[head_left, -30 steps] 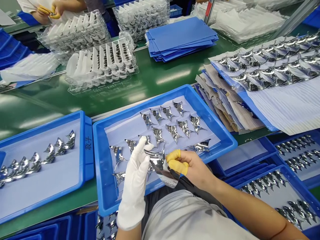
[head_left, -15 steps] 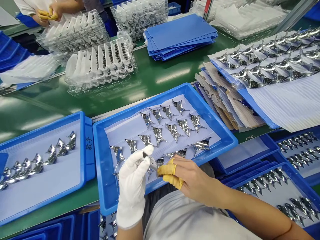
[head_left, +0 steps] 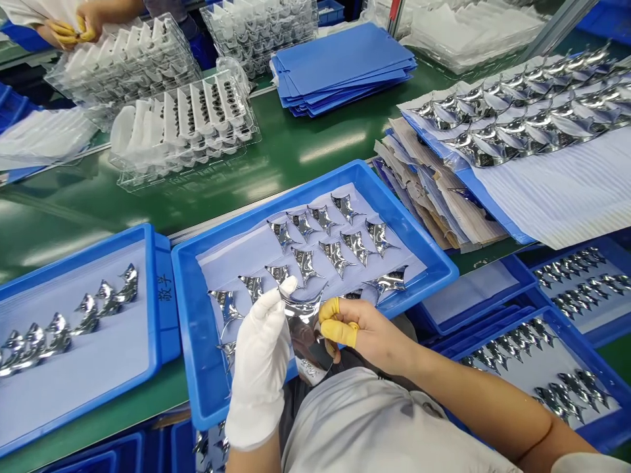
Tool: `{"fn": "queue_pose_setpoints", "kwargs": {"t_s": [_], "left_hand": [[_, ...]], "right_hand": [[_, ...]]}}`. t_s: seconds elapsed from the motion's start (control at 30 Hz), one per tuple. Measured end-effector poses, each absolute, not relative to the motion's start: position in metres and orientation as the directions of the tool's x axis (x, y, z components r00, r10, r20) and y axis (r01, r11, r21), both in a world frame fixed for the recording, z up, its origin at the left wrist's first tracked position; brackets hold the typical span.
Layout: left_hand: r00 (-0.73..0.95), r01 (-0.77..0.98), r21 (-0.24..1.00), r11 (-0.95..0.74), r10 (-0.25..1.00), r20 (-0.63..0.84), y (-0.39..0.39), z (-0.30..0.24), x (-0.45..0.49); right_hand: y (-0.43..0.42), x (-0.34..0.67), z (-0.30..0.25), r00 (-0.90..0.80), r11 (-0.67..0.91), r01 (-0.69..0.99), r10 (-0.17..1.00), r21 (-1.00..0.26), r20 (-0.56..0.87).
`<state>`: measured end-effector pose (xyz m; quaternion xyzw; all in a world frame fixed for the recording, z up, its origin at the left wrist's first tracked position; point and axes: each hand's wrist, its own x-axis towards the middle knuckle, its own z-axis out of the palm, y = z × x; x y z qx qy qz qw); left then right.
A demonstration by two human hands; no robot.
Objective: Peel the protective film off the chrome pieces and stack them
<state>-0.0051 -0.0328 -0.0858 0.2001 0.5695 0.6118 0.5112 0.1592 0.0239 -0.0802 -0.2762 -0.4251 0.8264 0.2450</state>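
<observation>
A chrome part (head_left: 303,315) is held over the near edge of the middle tray (head_left: 190,328), pinched between both hands. The grip of the gloved left hand (head_left: 259,355) is closed on its left tip, and the grip of the right hand (head_left: 367,335), with yellow cots on thumb and forefinger, on its right side. Other parts (head_left: 335,253) are laid in rows on the tray's lining, beyond the hands. A second tray (head_left: 165,295) is set just left of it

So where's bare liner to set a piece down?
Middle tray: liner bare back-left, between wall and chrome pieces; crowded at right and by left hand and right hand gripping the held piece. Left tray: bare in front of its row.
</observation>
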Motion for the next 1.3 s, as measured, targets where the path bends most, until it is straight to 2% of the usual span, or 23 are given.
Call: {"fn": "queue_pose_setpoints", "kwargs": {"t_s": [0.13,0.3,0.4,0.57,0.67,0.77,0.87,1.0,1.07,1.13,1.3], "left_hand": [[-0.345,-0.389,0.900,0.195,0.876,-0.338,-0.032,-0.081,-0.005],[-0.138,-0.316,0.911,0.263,0.938,-0.319,-0.030,-0.070,-0.006],[-0.159,-0.266,0.922,0.281,0.931,-0.329,-0.028,-0.067,-0.005],[-0.238,-0.327,0.904,0.276,0.901,-0.362,-0.022,-0.066,-0.002],[-0.357,-0.299,0.920,0.255,0.864,-0.355,-0.018,-0.067,0.002],[-0.454,-0.276,0.930,0.242,0.820,-0.348,-0.014,-0.069,0.007],[-0.456,-0.300,0.921,0.248,0.811,-0.367,-0.011,-0.071,0.011],[-0.424,-0.303,0.920,0.246,0.830,-0.362,-0.010,-0.071,0.012],[-0.426,-0.281,0.926,0.253,0.832,-0.356,-0.010,-0.070,0.011],[-0.429,-0.270,0.930,0.251,0.833,-0.349,-0.010,-0.067,0.010],[-0.368,-0.260,0.936,0.238,0.871,-0.325,-0.018,-0.061,0.008]], "right_hand": [[0.024,0.159,-0.077,-0.713,-0.552,-0.196,0.647,-0.810,-0.269],[0.025,0.158,-0.074,-0.687,-0.585,-0.205,0.657,-0.785,-0.310],[0.023,0.156,-0.076,-0.686,-0.578,-0.207,0.661,-0.789,-0.304],[0.018,0.153,-0.079,-0.696,-0.624,-0.247,0.647,-0.741,-0.313],[0.016,0.151,-0.081,-0.727,-0.700,-0.297,0.606,-0.649,-0.322],[0.013,0.147,-0.086,-0.758,-0.812,-0.328,0.531,-0.484,-0.378],[0.009,0.144,-0.093,-0.775,-0.873,-0.342,0.471,-0.348,-0.421],[0.006,0.141,-0.100,-0.773,-0.891,-0.367,0.451,-0.266,-0.446],[0.007,0.141,-0.100,-0.768,-0.887,-0.375,0.460,-0.269,-0.446],[0.008,0.143,-0.096,-0.758,-0.865,-0.375,0.493,-0.333,-0.427],[0.014,0.150,-0.081,-0.701,-0.699,-0.312,0.626,-0.644,-0.340]]}}
